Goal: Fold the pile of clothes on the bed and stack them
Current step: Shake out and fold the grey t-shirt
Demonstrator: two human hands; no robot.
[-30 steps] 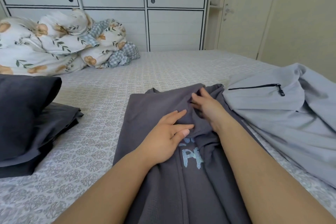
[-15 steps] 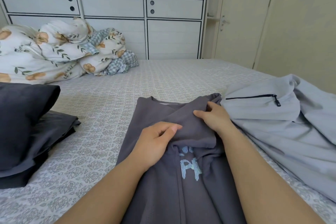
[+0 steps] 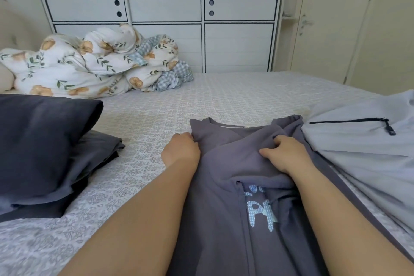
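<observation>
Grey T-shirt point(image 3: 224, 219): soft matte knit, pale blue checked lettering, sleeves folded inward, flat on the bed point(image 3: 224, 101) with its lace-patterned cover. Left hand point(image 3: 180, 152) at the shirt's left shoulder edge, fingers curled onto the fabric there. Right hand point(image 3: 285, 155) on the upper chest, fingers bunching a fold. Light grey zip jacket point(image 3: 358, 148) crumpled just right, touching. Folded dark navy clothes point(image 3: 44, 152) stacked left, well apart.

A single head-worn camera looks forward and down from the near edge of the bed point(image 3: 224, 96), close above the forearms, facing the wardrobe point(image 3: 201, 29) beyond the far edge.
</observation>
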